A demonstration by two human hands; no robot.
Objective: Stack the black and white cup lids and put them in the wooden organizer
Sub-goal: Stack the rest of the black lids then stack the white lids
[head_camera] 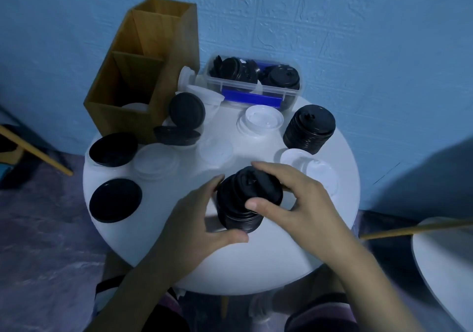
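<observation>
A stack of black cup lids [239,212] stands on the round white table [268,262], near its front. My left hand [202,219] grips the lower part of this stack from the left. My right hand [294,201] grips the topmost black lid [258,186], thumb in front and fingers behind. A second black stack [309,129] stands at the right rear. Single black lids [115,200] [112,148] [186,110] lie at the left. White lids [261,119] [321,175] lie about the table. The wooden organizer [128,86] stands at the rear left, a white lid [134,107] inside it.
A clear plastic box [256,81] with black lids and a blue part sits at the table's rear against the blue wall. Translucent lids [156,163] [216,150] lie mid-table. Another white table edge [442,262] is at the right.
</observation>
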